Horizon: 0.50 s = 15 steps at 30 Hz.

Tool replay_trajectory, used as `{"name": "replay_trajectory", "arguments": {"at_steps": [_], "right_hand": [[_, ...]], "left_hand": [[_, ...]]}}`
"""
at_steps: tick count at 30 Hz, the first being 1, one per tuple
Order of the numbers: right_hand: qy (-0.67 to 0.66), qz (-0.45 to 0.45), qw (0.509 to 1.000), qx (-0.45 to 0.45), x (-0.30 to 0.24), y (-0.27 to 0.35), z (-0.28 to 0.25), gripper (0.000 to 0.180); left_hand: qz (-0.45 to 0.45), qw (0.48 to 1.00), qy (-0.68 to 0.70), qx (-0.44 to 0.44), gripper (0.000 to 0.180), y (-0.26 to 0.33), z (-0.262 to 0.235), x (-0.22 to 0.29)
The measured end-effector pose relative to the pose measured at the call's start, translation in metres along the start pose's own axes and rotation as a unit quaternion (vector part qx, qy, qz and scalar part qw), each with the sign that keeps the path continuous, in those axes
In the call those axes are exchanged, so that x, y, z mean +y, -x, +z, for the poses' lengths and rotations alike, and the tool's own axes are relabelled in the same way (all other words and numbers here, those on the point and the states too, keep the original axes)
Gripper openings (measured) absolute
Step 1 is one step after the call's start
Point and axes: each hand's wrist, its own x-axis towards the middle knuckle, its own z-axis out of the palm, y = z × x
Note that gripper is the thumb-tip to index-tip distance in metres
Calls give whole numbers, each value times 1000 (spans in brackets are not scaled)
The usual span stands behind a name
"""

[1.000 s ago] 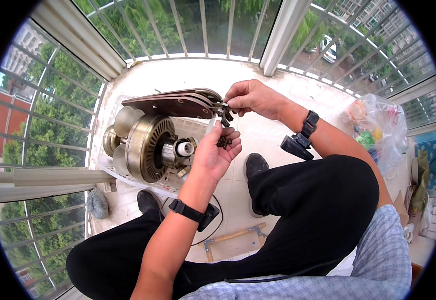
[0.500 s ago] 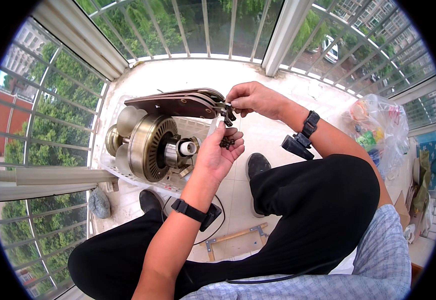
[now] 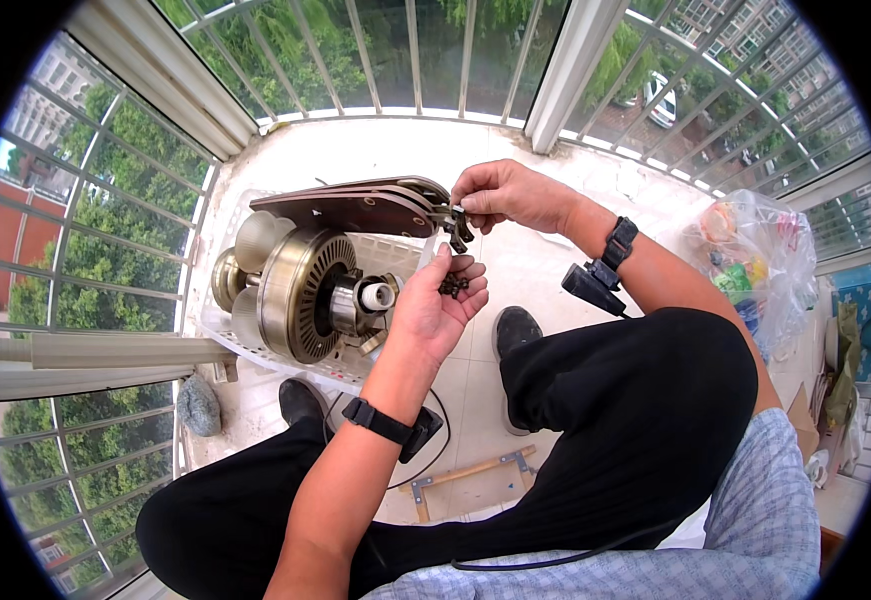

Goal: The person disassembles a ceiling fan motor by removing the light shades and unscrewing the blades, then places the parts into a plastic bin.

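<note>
My left hand point(image 3: 440, 305) is palm up, with its fingers curled around several small dark screws point(image 3: 454, 286). Its thumb points up beneath a dark metal blade bracket point(image 3: 459, 230). From the right, my right hand point(image 3: 496, 197) reaches to the same bracket, thumb and fingertips pinched together at its upper end; whatever lies between them is too small to make out. The bracket sits at the end of a stack of brown fan blades point(image 3: 346, 208). Below the blades lies a brass-coloured ceiling fan motor point(image 3: 301, 295) with a white lamp socket point(image 3: 377, 296) and frosted glass shades point(image 3: 261, 240).
A white plastic basket point(image 3: 331, 378) holds the fan parts. At the right is a clear plastic bag point(image 3: 756, 260) of colourful items. A wooden frame piece point(image 3: 468, 476) with metal corners lies between my feet. A grey stone point(image 3: 199, 405) rests by the left railing.
Both hands stay at the bracket in nearly the same pose. My right hand and wrist have shifted only slightly.
</note>
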Motion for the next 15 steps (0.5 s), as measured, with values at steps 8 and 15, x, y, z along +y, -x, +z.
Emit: {"name": "replay_trajectory", "arguments": {"at_steps": [8, 15], "right_hand": [[-34, 11, 999, 15, 4, 3, 7, 13], [-23, 19, 999, 10, 0, 3, 2, 13]], "left_hand": [[-3, 1000, -5, -7, 34, 2, -1, 1], [-14, 1000, -20, 15, 32, 1, -1, -4]]}}
